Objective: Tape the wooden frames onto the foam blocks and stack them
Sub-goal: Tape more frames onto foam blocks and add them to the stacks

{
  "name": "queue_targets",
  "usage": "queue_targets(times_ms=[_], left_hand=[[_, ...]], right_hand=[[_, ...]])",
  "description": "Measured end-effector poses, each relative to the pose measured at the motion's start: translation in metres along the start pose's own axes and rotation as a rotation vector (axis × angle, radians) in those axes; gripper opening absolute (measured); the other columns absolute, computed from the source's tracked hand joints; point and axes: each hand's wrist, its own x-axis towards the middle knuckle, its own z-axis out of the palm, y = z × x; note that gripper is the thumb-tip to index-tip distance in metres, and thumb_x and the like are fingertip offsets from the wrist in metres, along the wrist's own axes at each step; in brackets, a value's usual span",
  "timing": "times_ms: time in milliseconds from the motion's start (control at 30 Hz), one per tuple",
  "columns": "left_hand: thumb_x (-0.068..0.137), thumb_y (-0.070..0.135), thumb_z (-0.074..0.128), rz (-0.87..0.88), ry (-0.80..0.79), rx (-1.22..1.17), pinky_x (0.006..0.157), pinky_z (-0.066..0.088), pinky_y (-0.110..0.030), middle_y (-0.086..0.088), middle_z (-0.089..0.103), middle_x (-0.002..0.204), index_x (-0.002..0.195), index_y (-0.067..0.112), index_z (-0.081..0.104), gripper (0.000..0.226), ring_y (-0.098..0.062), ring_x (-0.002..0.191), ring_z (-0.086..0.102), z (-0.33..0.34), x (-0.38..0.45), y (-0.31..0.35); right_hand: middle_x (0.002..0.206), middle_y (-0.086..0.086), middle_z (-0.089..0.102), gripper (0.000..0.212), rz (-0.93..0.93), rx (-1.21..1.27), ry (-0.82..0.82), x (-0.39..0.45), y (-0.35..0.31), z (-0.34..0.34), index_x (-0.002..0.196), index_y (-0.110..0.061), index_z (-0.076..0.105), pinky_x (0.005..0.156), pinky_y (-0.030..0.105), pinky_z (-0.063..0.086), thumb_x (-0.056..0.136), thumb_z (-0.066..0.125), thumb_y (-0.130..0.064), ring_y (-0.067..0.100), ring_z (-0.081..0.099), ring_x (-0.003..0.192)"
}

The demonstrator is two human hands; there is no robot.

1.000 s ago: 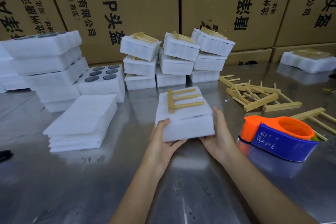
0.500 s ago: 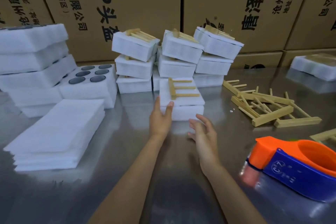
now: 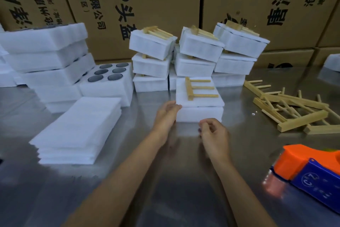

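Hands of a person reach over a steel table (image 3: pixel 184 190) in a head-camera view. The left hand (image 3: pixel 166 114) has straight fingers, their tips touching the left side of a white foam block (image 3: pixel 199 114) with a wooden frame (image 3: pixel 199 88) lying on top. The right hand (image 3: pixel 213 131) hovers just before the block, fingers loosely curled, holding nothing. Whether tape holds this frame cannot be told.

Behind the block stand three finished stacks (image 3: pixel 198 57), each three blocks high with frames on top, so much of the work appears done. This block sits on the table just in front of them, not yet stacked.

Loose frames (image 3: pixel 294 109) lie piled to the right, and flat foam sheets (image 3: pixel 81 129) wait at left, so more remains. An orange and blue tape dispenser (image 3: pixel 311 173) rests near right, untouched.
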Motion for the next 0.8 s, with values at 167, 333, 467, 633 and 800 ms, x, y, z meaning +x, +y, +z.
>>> queue_targets(times_ms=[167, 333, 467, 633, 800], left_hand=[[0.092, 0.008, 0.058, 0.373, 0.284, 0.600, 0.081, 0.044, -0.023, -0.007, 0.070, 0.103, 0.103, 0.012, 0.071, 0.017, -0.016, 0.089, 0.058, -0.106, 0.050, 0.075], [0.087, 0.015, 0.064, 0.175, 0.349, 1.231, 0.109, 0.038, -0.043, -0.020, 0.048, 0.142, 0.129, 0.016, 0.061, 0.042, -0.037, 0.132, 0.042, -0.177, 0.103, 0.093], [0.087, 0.041, 0.070, 0.057, 0.224, 1.516, 0.108, 0.032, -0.050, -0.012, 0.031, 0.152, 0.145, 0.040, 0.042, 0.064, -0.039, 0.138, 0.023, -0.190, 0.114, 0.085], [0.088, 0.036, 0.071, 0.093, 0.251, 1.462, 0.109, 0.024, -0.058, -0.009, 0.033, 0.152, 0.141, 0.040, 0.045, 0.059, -0.036, 0.139, 0.029, -0.186, 0.119, 0.084], [0.089, 0.028, 0.070, 0.170, 0.367, 1.255, 0.109, 0.025, -0.062, -0.020, 0.036, 0.141, 0.138, 0.033, 0.048, 0.054, -0.042, 0.132, 0.036, -0.178, 0.109, 0.088]], right_hand=[[0.076, 0.000, 0.069, 0.017, -0.035, -0.034, 0.020, -0.003, -0.004, 0.001, 0.077, -0.018, 0.065, 0.077, 0.038, 0.054, 0.092, 0.058, -0.016, 0.022, 0.066, 0.080], [0.076, -0.002, 0.068, 0.016, -0.062, -0.076, 0.005, -0.005, -0.006, -0.001, 0.080, -0.016, 0.067, 0.072, 0.033, 0.050, 0.092, 0.057, -0.013, 0.021, 0.064, 0.079], [0.074, -0.004, 0.068, 0.019, -0.038, -0.026, 0.008, 0.000, -0.002, 0.001, 0.077, -0.017, 0.066, 0.075, 0.040, 0.056, 0.093, 0.056, -0.018, 0.021, 0.066, 0.079], [0.067, 0.001, 0.066, 0.033, -0.043, 0.016, 0.016, 0.003, 0.001, 0.003, 0.070, -0.014, 0.061, 0.075, 0.049, 0.057, 0.096, 0.055, -0.034, 0.021, 0.066, 0.073], [0.070, 0.012, 0.064, 0.042, -0.036, 0.025, 0.013, 0.005, 0.003, 0.003, 0.073, -0.004, 0.059, 0.077, 0.055, 0.055, 0.097, 0.051, -0.038, 0.032, 0.064, 0.076]])
